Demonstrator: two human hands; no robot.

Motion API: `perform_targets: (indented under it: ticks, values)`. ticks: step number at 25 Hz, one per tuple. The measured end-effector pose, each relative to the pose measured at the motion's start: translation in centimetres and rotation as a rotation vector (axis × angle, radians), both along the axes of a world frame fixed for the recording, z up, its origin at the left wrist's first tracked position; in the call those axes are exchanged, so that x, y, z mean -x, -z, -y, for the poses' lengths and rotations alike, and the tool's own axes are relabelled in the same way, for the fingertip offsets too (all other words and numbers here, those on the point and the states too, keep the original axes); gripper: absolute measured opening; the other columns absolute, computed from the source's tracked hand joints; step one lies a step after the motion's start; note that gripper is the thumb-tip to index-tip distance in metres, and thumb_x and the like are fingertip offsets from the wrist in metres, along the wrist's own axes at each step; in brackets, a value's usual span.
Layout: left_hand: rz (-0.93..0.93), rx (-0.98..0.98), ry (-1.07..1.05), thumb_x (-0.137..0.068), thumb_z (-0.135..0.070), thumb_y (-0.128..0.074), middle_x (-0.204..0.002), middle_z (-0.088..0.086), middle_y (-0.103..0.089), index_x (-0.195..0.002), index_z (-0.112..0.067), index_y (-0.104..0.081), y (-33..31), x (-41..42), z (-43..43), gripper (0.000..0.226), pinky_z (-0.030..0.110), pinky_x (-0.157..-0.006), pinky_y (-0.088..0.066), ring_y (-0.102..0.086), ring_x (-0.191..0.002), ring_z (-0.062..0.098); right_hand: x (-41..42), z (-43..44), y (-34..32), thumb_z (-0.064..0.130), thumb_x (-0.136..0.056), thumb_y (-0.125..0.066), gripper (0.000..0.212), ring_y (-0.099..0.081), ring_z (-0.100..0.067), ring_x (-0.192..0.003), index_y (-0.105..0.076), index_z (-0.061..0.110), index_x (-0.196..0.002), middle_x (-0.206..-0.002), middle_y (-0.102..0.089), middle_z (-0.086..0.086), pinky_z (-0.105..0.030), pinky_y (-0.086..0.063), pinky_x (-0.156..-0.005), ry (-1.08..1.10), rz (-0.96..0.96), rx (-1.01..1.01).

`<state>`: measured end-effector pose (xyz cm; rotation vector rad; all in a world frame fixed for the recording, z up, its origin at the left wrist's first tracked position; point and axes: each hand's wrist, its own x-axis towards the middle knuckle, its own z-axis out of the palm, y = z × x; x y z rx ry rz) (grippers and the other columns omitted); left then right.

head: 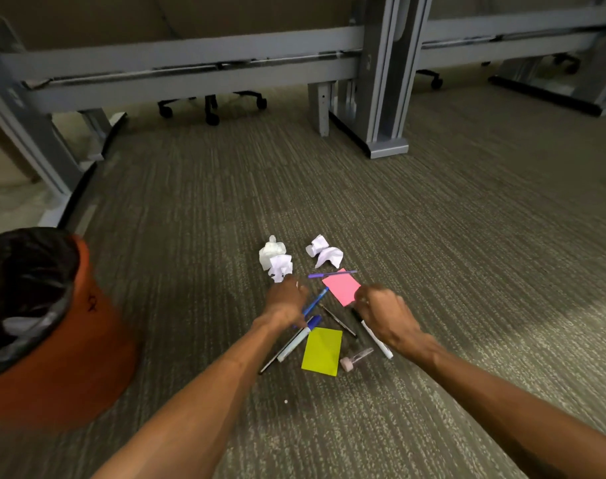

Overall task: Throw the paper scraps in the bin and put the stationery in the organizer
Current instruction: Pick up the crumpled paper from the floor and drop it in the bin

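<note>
A: Which step are you on?

B: Clearing scraps. The bin (63,326) stands at your left; no organizer is in view. Next, close on a crumpled paper (276,259) and carry it over.

A: Hand states?

B: Your left hand (285,300), loosely curled, touches that paper's near edge. Your right hand (381,307) is fisted beside the pink note (341,286); contents cannot be determined.

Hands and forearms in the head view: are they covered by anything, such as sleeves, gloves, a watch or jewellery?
Both forearms are bare as far as the frame shows, with no sleeves in view. The left hand and the right hand wear no gloves, and no watch or wristband shows. A pale glint on a right finger could be a ring, but it is too blurred to tell.
</note>
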<state>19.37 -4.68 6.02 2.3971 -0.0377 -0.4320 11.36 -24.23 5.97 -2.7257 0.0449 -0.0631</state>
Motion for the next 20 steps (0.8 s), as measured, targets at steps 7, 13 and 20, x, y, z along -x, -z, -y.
perform_targets:
  ticks: [7, 13, 20]
  values:
    - [-0.096, 0.188, 0.010, -0.100, -0.014, -0.046, -0.105, 0.024, -0.063, -0.113, -0.001, -0.054, -6.6, 1.6, -5.1, 0.020, 0.027, -0.048, -0.058, -0.068, -0.066, 0.025, 3.6, 0.2, -7.8, 0.021, -0.090, -0.058, 0.023, -0.066, -0.026, -0.101, -0.074, 0.022, -0.106, -0.108, -0.072, -0.003, -0.035, -0.050, -0.079, -0.035, -0.002, 0.120]
    - [0.066, -0.031, -0.022, -0.098, -0.016, -0.047, -0.117, 0.018, -0.070, -0.111, -0.005, -0.071, -2.8, -2.5, -4.7, 0.029, 0.035, -0.084, -0.053, -0.068, -0.103, 0.034, -3.5, -0.1, -5.6, 0.011, -0.087, -0.056, 0.033, -0.072, -0.023, -0.091, -0.074, 0.019, -0.113, -0.115, -0.074, -0.002, -0.027, -0.053, -0.076, -0.041, -0.098, -0.076]
    - [0.175, -0.132, -0.249, -0.100, -0.019, -0.045, -0.119, 0.015, -0.070, -0.110, -0.006, -0.073, 3.2, -7.0, -4.5, 0.032, 0.036, -0.088, -0.047, -0.064, -0.110, 0.032, -11.9, -1.5, 0.8, 0.015, -0.094, -0.060, 0.018, -0.070, -0.030, -0.083, -0.072, 0.020, -0.106, -0.100, -0.073, -0.007, -0.028, -0.050, -0.073, -0.139, -0.025, -0.199]
